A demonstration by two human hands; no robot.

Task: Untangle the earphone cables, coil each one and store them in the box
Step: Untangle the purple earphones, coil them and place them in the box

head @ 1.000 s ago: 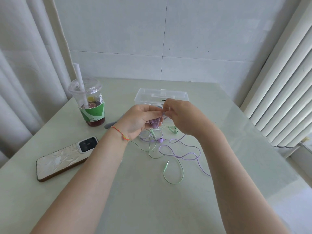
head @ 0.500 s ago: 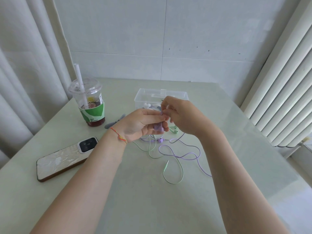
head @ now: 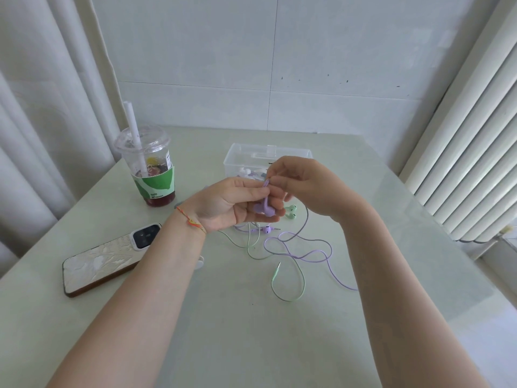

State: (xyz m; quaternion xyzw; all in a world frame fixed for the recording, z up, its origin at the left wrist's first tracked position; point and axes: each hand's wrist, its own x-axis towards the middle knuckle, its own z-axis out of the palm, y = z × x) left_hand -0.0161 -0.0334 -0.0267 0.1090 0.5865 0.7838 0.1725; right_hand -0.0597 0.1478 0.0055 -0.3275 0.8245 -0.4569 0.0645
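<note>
I have both hands up over the middle of the table, just in front of the box (head: 268, 155). My left hand (head: 232, 203) is curled shut around a purple earbud (head: 264, 210), fingers pinning it against the palm. My right hand (head: 305, 186) pinches the purple cable (head: 305, 254) right where it leaves the bud, thumb and forefinger closed on it.

Step in hand, as I read it: start of coiling or freeing the purple set. To do it well I'd keep the bud fixed in the left, draw the cord through the right pinch slowly and lift purple clear of the green cable (head: 291, 296) where they cross, without yanking.

The bud's stem runs roughly upright, tilted a little toward the box, head down in my palm. The rest of the purple cord hangs down and loops across the table toward the right edge. Second purple bud (head: 268, 229) lies under my hands, green buds (head: 291, 211) just beside. Green plug (head: 277, 268) points toward the far edge.

The box is open, with something white inside; I can't tell what.
</note>
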